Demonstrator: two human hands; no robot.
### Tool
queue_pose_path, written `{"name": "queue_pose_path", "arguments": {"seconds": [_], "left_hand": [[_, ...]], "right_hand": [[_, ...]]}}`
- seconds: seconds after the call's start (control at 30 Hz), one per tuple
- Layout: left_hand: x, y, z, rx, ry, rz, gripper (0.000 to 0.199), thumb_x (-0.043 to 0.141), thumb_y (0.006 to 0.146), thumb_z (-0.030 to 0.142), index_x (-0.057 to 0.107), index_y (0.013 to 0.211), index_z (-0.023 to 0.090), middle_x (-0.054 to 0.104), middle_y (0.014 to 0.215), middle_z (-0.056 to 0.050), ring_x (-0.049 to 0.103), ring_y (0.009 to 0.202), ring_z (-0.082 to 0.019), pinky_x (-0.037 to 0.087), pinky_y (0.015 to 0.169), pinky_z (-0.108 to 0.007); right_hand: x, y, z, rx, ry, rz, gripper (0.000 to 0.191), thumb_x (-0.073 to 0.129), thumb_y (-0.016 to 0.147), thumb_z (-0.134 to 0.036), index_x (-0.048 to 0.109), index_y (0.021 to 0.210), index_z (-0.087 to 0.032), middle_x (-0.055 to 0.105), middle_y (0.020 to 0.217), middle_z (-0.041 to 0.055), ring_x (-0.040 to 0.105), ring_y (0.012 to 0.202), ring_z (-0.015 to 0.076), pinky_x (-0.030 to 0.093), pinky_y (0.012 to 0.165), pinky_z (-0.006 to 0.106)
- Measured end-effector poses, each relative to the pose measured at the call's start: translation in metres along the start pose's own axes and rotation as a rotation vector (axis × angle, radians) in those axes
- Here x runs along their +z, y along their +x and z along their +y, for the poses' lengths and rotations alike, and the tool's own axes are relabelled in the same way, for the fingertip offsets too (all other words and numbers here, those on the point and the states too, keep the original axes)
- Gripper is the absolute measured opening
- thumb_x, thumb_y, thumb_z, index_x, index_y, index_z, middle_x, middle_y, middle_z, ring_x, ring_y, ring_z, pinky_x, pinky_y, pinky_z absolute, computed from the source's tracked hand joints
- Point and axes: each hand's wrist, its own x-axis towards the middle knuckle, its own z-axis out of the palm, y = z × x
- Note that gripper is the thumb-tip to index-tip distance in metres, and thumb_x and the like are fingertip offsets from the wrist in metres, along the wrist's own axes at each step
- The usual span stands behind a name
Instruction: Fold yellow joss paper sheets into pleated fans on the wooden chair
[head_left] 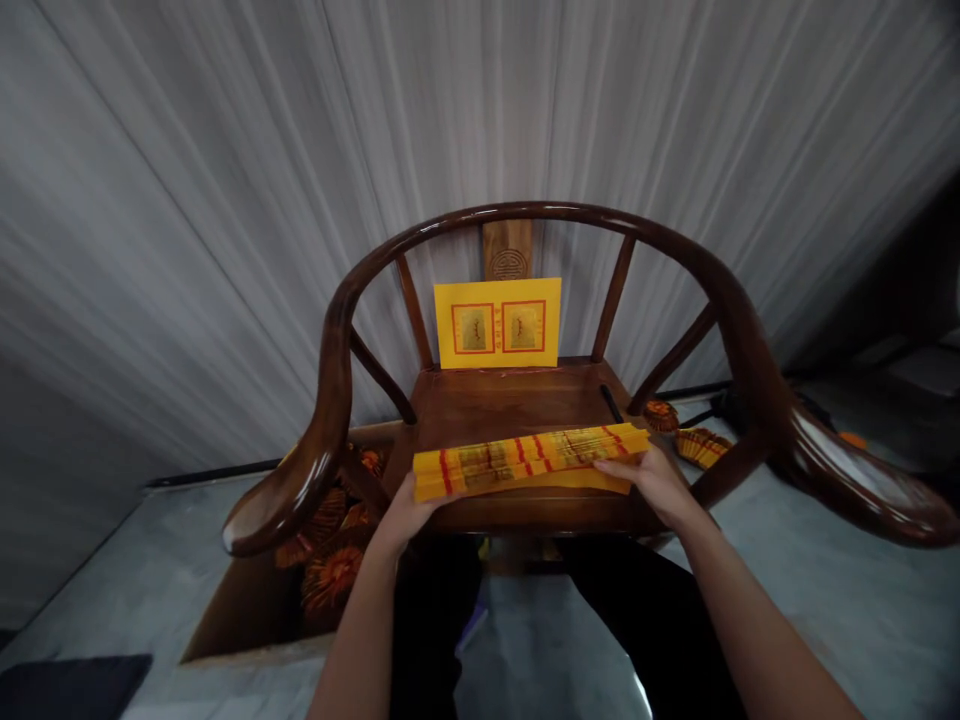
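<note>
A bundle of pleated yellow joss paper (525, 455) with red and gold print stretches between my hands, just over the front of a wooden chair seat. My left hand (409, 515) grips its left end from below. At the opposite end, my right hand (651, 480) is closed on the paper, its thumb lying along the near side. Part of the lower edge hangs flat and unpleated near my right hand. A flat yellow joss paper sheet (496, 325) with two gold squares framed in red leans against the chair's back. On the seat's right side lies a thin black stick-like object (611, 403).
The dark wooden chair (536, 212) has a curved armrest rail around the seat. At its left stands a cardboard box (251, 600) holding several folded orange-and-yellow paper rosettes (334, 580). More folded paper pieces (703, 447) lie right of the chair. A grey pleated curtain (450, 110) hangs behind.
</note>
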Motion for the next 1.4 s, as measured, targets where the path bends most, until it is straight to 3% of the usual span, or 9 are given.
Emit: {"name": "queue_pose_path", "arguments": {"seconds": [0.1, 0.27, 0.4, 0.53, 0.77, 0.9, 1.23, 1.33, 1.4], "left_hand": [[0.007, 0.004, 0.01, 0.007, -0.09, 0.066, 0.059, 0.096, 0.061, 0.042, 0.075, 0.111, 0.018, 0.08, 0.117, -0.01, 0.075, 0.108, -0.031, 0.053, 0.108, -0.05], [0.013, -0.001, 0.026, 0.012, -0.1, 0.031, 0.062, 0.099, 0.056, 0.035, 0.073, 0.11, 0.018, 0.081, 0.112, -0.009, 0.076, 0.104, -0.029, 0.055, 0.104, -0.046], [0.012, -0.006, 0.03, 0.048, -0.099, 0.144, 0.062, 0.098, 0.057, 0.033, 0.068, 0.11, 0.019, 0.079, 0.108, -0.005, 0.075, 0.098, -0.024, 0.057, 0.097, -0.04], [0.006, 0.0, 0.027, 0.064, -0.061, 0.127, 0.061, 0.098, 0.058, 0.032, 0.066, 0.108, 0.019, 0.077, 0.105, -0.003, 0.072, 0.097, -0.022, 0.056, 0.093, -0.035], [-0.001, 0.002, 0.024, 0.098, 0.02, 0.126, 0.053, 0.096, 0.062, 0.033, 0.06, 0.099, 0.022, 0.063, 0.084, 0.006, 0.06, 0.08, -0.014, 0.047, 0.076, -0.024], [-0.003, -0.004, 0.026, 0.104, 0.041, 0.152, 0.053, 0.094, 0.063, 0.034, 0.061, 0.104, 0.024, 0.064, 0.091, 0.005, 0.061, 0.086, -0.015, 0.047, 0.081, -0.024], [0.001, 0.001, 0.026, 0.139, 0.054, 0.156, 0.056, 0.094, 0.061, 0.034, 0.064, 0.107, 0.023, 0.067, 0.094, 0.002, 0.063, 0.088, -0.018, 0.049, 0.086, -0.03], [0.001, 0.002, 0.026, 0.113, 0.038, 0.161, 0.059, 0.095, 0.059, 0.034, 0.064, 0.108, 0.023, 0.067, 0.094, 0.002, 0.064, 0.087, -0.018, 0.05, 0.085, -0.03], [0.001, 0.002, 0.027, 0.121, 0.031, 0.174, 0.061, 0.096, 0.058, 0.033, 0.065, 0.11, 0.024, 0.066, 0.094, 0.003, 0.063, 0.087, -0.018, 0.05, 0.083, -0.028]], "right_hand": [[0.009, 0.0, 0.0, -0.011, 0.093, -0.007, 0.058, 0.097, 0.063, -0.037, 0.075, 0.115, -0.023, 0.079, 0.118, 0.0074, 0.075, 0.108, 0.0311, 0.057, 0.104, 0.046], [0.016, 0.001, -0.003, 0.029, 0.072, 0.004, 0.058, 0.098, 0.06, -0.038, 0.076, 0.111, -0.021, 0.079, 0.12, 0.0095, 0.075, 0.108, 0.0331, 0.058, 0.103, 0.049], [0.019, 0.003, -0.003, -0.008, 0.053, 0.041, 0.06, 0.099, 0.058, -0.039, 0.076, 0.111, -0.02, 0.079, 0.12, 0.0107, 0.075, 0.108, 0.0327, 0.056, 0.105, 0.051], [0.023, 0.005, 0.003, -0.083, -0.021, 0.085, 0.068, 0.099, 0.056, -0.041, 0.072, 0.114, -0.02, 0.077, 0.123, 0.0117, 0.073, 0.112, 0.0326, 0.055, 0.106, 0.052], [0.032, 0.009, 0.004, -0.195, -0.131, 0.204, 0.062, 0.097, 0.053, -0.048, 0.065, 0.099, -0.02, 0.077, 0.097, 0.008, 0.072, 0.088, 0.0277, 0.059, 0.086, 0.044], [0.03, 0.009, 0.002, -0.236, -0.14, 0.237, 0.066, 0.098, 0.049, -0.044, 0.06, 0.099, -0.022, 0.072, 0.089, 0.0016, 0.068, 0.082, 0.0231, 0.057, 0.081, 0.038], [0.037, 0.006, 0.002, -0.255, -0.045, 0.233, 0.059, 0.093, 0.063, -0.05, 0.059, 0.106, -0.027, 0.073, 0.101, 0.0042, 0.068, 0.093, 0.025, 0.056, 0.089, 0.037], [0.043, 0.008, 0.004, -0.239, 0.018, 0.228, 0.051, 0.082, 0.074, -0.062, 0.06, 0.106, -0.028, 0.073, 0.105, 0.0046, 0.069, 0.1, 0.0255, 0.055, 0.093, 0.037], [0.048, 0.01, 0.006, -0.228, 0.078, 0.253, 0.045, 0.07, 0.083, -0.067, 0.061, 0.103, -0.028, 0.072, 0.102, 0.0035, 0.07, 0.098, 0.0245, 0.055, 0.088, 0.035]]}}
